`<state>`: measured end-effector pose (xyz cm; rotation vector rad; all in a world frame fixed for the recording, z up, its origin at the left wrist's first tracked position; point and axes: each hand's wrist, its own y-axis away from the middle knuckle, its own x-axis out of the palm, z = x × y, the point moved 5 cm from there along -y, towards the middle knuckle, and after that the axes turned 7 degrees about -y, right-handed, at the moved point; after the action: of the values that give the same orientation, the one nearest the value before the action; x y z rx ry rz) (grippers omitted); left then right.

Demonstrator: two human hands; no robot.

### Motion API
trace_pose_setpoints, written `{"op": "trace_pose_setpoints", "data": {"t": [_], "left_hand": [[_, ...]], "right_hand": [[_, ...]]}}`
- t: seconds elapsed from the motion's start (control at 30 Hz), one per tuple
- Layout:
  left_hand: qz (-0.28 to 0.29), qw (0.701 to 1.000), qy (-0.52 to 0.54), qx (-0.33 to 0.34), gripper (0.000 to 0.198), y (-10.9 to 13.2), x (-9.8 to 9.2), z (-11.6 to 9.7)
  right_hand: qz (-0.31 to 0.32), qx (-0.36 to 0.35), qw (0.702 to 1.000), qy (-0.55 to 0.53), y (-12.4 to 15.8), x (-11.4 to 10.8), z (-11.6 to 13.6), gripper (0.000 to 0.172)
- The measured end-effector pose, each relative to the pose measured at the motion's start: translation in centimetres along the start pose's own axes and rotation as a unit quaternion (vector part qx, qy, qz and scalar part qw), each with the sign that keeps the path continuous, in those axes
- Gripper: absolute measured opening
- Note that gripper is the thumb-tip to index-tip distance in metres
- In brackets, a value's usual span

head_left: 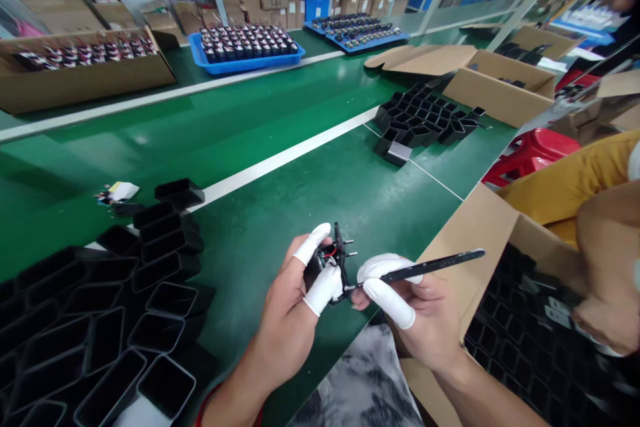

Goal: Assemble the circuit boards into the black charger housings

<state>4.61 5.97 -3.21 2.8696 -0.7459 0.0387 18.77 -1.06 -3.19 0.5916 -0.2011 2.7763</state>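
My left hand (pixel 295 307), with white finger cots on thumb and finger, is closed around a small black power adapter part (pixel 338 253). Two metal prongs stick out of its right side, and a red wire shows inside. My right hand (pixel 410 300), also in white finger cots, pinches black tweezers (pixel 440 264). Their thin tip is at the lower edge of the adapter part; whether it grips anything there I cannot tell. Many open black cases (pixel 160 332) lie piled on the green table (pixel 240 267) to my left.
Another group of black cases (pixel 425 113) stands at the far right, by an open carton (pixel 500 100). Blue trays (pixel 245 65) of parts line the back. At right, a co-worker's hand (pixel 607 320) is over a carton of black cases. Small wired parts (pixel 117 193) lie left.
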Motion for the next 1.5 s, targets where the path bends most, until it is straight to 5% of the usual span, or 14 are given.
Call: {"op": "trace_pose_setpoints", "data": {"t": [0.2, 0.37, 0.5, 0.63, 0.8, 0.87, 0.97, 1.07, 1.2, 1.4, 1.5], "left_hand": [[-0.005, 0.997, 0.074, -0.036, 0.044, -0.1, 0.2, 0.4], [0.001, 0.986, 0.161, -0.051, 0.044, -0.2, 0.3, 1.1], [-0.018, 0.975, 0.217, -0.044, 0.045, 0.2, -0.2, 1.4], [-0.016, 0.981, 0.185, -0.054, 0.064, 0.5, -0.1, 1.3], [-0.046, 0.994, 0.087, -0.040, 0.080, -0.3, -0.5, 1.0], [-0.062, 0.997, 0.035, -0.027, 0.081, -0.5, -0.8, 0.9], [-0.069, 0.997, -0.038, 0.012, 0.079, -0.6, -0.9, 0.8], [-0.051, 0.997, -0.057, 0.028, 0.076, -0.3, -0.5, 1.3], [-0.061, 0.992, -0.090, 0.067, 0.068, 0.1, -0.2, 1.5], [-0.061, 0.994, -0.069, 0.053, 0.064, -0.5, 0.1, 2.1], [-0.085, 0.991, -0.093, 0.048, 0.061, -0.8, 0.2, 2.2]], "right_hand": [[-0.006, -0.071, 0.997, 0.032, -0.4, 0.9, 0.2, 0.018], [-0.045, -0.047, 0.998, 0.026, -0.4, 0.3, -0.2, 0.002], [-0.133, 0.034, 0.975, 0.177, -2.6, -3.0, -1.4, 0.038], [-0.057, 0.167, 0.928, 0.329, -6.9, -4.6, -4.6, 0.037], [-0.033, 0.149, 0.908, 0.390, -8.7, -3.5, -3.8, 0.035], [-0.020, 0.135, 0.922, 0.363, -7.5, -2.4, -2.5, 0.046], [0.060, 0.167, 0.971, 0.164, -4.7, 0.4, -2.0, 0.068], [0.095, 0.198, 0.975, -0.038, -2.9, 3.5, -2.9, 0.060], [0.023, 0.176, 0.980, -0.085, -2.8, 5.1, -3.8, 0.039], [-0.015, 0.223, 0.970, -0.091, -2.5, 2.8, -4.2, 0.056], [-0.056, 0.141, 0.988, -0.015, -1.9, 0.0, -3.5, 0.059]]}}
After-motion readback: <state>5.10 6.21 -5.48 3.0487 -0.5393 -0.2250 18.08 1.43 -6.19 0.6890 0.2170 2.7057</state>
